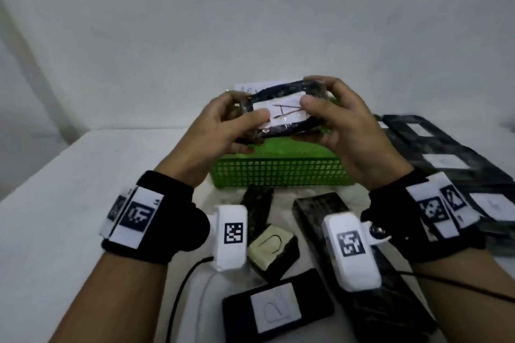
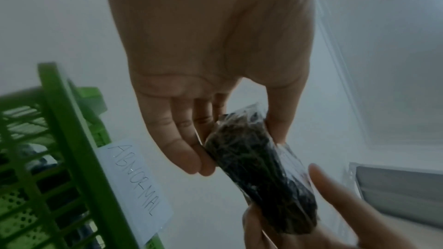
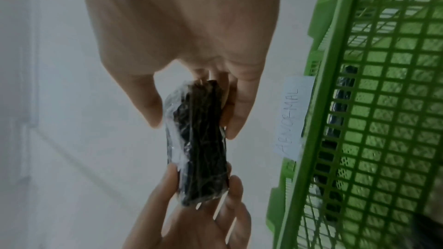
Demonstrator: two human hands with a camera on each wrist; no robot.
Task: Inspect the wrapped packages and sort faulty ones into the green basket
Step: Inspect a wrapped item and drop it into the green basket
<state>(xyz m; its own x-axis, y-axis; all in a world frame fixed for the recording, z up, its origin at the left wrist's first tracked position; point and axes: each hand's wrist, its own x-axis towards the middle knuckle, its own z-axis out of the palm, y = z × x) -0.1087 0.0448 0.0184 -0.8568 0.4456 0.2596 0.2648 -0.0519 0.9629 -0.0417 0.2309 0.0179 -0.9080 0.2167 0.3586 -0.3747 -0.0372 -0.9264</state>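
Both hands hold one black package (image 1: 281, 113) wrapped in clear film, with a white label marked "A", lifted above the green basket (image 1: 278, 172). My left hand (image 1: 223, 125) grips its left end, thumb on the label. My right hand (image 1: 334, 117) grips its right end, thumb on the label's right edge. In the left wrist view the package (image 2: 258, 168) sits between fingers and thumb. In the right wrist view the package (image 3: 199, 143) is pinched at both ends beside the basket (image 3: 359, 120).
A paper tag reading "ABNORMAL" (image 2: 134, 181) hangs on the basket's far wall. Several wrapped black packages lie in front of the basket, one labelled "B" (image 1: 276, 306) and one with a cream top (image 1: 271, 245). More labelled packages (image 1: 446, 164) are stacked at the right.
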